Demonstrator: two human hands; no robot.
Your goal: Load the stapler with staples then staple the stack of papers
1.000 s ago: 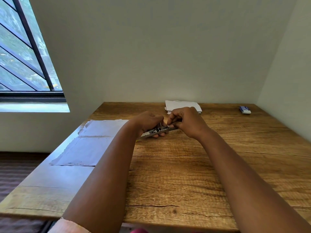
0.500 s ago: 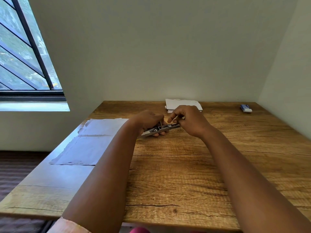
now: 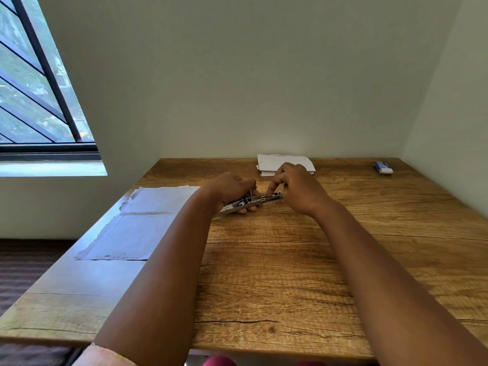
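A small metal stapler lies opened out flat just above the wooden table, near its middle. My left hand grips its left half, fingers curled under and over it. My right hand is at the stapler's right end, with fingertips pinched down into the open channel; any staples there are too small to make out. The stack of white papers sits at the back of the table against the wall, partly hidden behind my right hand.
A small blue and white box lies at the back right corner. A large pale sheet is stuck flat on the table's left side. Walls close in behind and to the right; a window is at the left.
My right hand has shifted slightly right along the stapler and its fingers now point down into the channel. The left hand holds the stapler in nearly the same spot.
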